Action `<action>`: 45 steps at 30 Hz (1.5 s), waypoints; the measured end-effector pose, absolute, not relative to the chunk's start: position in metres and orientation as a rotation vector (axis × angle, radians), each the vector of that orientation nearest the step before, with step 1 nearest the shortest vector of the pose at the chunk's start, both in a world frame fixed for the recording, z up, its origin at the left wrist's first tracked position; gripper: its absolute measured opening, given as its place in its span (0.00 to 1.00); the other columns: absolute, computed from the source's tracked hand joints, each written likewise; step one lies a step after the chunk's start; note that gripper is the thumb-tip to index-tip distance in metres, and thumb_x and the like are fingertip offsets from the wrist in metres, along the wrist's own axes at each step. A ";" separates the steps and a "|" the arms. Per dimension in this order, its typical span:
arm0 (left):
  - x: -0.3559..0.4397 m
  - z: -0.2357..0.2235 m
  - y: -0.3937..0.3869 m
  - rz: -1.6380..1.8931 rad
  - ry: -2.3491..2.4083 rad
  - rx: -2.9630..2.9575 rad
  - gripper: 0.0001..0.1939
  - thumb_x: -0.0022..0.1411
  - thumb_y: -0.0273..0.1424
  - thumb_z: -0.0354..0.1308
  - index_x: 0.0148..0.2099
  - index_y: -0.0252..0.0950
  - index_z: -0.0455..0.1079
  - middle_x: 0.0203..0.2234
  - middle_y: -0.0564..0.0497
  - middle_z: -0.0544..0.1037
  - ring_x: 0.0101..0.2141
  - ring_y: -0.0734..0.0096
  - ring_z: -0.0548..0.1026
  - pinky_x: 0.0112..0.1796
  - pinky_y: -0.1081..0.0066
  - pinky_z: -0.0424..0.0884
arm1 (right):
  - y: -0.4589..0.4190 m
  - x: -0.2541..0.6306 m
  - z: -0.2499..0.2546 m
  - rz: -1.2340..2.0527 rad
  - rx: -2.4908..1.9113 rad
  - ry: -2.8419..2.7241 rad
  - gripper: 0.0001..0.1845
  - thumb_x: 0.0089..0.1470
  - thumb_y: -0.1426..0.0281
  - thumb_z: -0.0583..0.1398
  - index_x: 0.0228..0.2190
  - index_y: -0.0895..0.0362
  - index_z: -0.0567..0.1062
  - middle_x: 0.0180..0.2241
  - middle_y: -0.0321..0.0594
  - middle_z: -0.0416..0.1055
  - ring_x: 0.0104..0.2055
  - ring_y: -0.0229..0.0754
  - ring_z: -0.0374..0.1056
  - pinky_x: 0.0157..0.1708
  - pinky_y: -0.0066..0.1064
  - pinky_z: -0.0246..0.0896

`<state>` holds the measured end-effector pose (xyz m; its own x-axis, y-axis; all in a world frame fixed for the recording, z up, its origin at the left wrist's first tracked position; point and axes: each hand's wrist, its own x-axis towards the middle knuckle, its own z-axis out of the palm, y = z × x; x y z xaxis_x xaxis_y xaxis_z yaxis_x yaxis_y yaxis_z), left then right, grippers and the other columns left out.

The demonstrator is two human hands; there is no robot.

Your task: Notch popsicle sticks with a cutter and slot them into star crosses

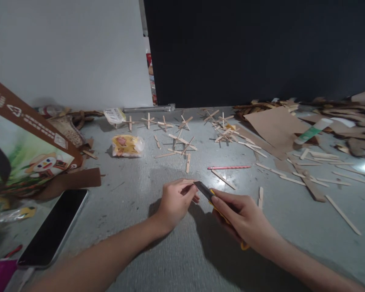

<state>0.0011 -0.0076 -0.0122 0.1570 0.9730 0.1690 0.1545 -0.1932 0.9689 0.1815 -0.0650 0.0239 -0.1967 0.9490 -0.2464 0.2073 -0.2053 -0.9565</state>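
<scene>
A yellow-handled utility knife point(220, 205) is gripped near the centre of the frame by the right hand point(243, 219), its fingers wrapped around the handle and its dark blade pointed toward the upper left. The blade tip is brought close to the fingertips of the left hand point(176, 205), whose fingers are curled toward the thumb; whether anything is pinched there cannot be told. A red pencil point(229, 167) is seen right of centre, with a thin wooden stick point(223, 179) laid just below it. Crossed wooden sticks point(182, 142) are set across the upper middle of the counter point(134, 178), and loose sticks are scattered at the right. A phone point(56, 227) is placed at the lower left.
</scene>
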 end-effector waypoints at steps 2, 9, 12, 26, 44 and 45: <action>0.001 -0.015 -0.007 1.151 1.115 1.488 0.12 0.63 0.36 0.61 0.33 0.34 0.82 0.26 0.46 0.84 0.23 0.69 0.80 0.26 0.72 0.78 | -0.065 0.179 0.026 1.561 -1.383 -1.307 0.30 0.59 0.40 0.60 0.27 0.55 0.71 0.19 0.29 0.62 0.12 0.29 0.51 0.10 0.22 0.45; 0.005 -0.015 -0.008 1.167 1.072 1.315 0.17 0.62 0.43 0.67 0.36 0.33 0.81 0.24 0.48 0.81 0.22 0.68 0.80 0.26 0.70 0.79 | -0.068 0.180 0.024 1.371 -1.347 -1.252 0.30 0.59 0.41 0.62 0.29 0.56 0.74 0.20 0.32 0.64 0.14 0.29 0.53 0.12 0.23 0.45; 0.002 -0.011 -0.010 1.212 0.998 1.426 0.16 0.65 0.44 0.66 0.39 0.34 0.83 0.26 0.47 0.83 0.24 0.69 0.80 0.28 0.70 0.79 | -0.063 0.184 0.022 1.202 -1.405 -1.221 0.29 0.57 0.42 0.64 0.34 0.57 0.76 0.18 0.28 0.59 0.16 0.31 0.52 0.14 0.24 0.47; -0.013 -0.016 -0.019 1.204 0.594 2.093 0.13 0.73 0.28 0.59 0.54 0.36 0.82 0.40 0.42 0.86 0.39 0.68 0.83 0.43 0.70 0.80 | -0.054 0.180 0.026 1.635 -1.296 -0.971 0.34 0.48 0.42 0.71 0.23 0.52 0.59 0.17 0.21 0.48 0.16 0.28 0.43 0.13 0.23 0.43; -0.003 0.007 -0.018 0.824 0.821 1.440 0.23 0.69 0.52 0.58 0.33 0.36 0.69 0.23 0.51 0.75 0.20 0.76 0.72 0.21 0.76 0.68 | -0.055 0.184 0.025 1.302 -1.337 -0.968 0.30 0.52 0.44 0.69 0.24 0.52 0.61 0.15 0.25 0.53 0.16 0.30 0.47 0.14 0.23 0.45; -0.003 0.006 -0.018 0.845 0.838 1.436 0.23 0.69 0.51 0.58 0.33 0.36 0.69 0.22 0.52 0.75 0.20 0.76 0.72 0.21 0.77 0.68 | -0.055 0.184 0.025 1.296 -1.345 -0.977 0.30 0.52 0.44 0.69 0.25 0.52 0.62 0.15 0.25 0.54 0.16 0.31 0.47 0.14 0.23 0.45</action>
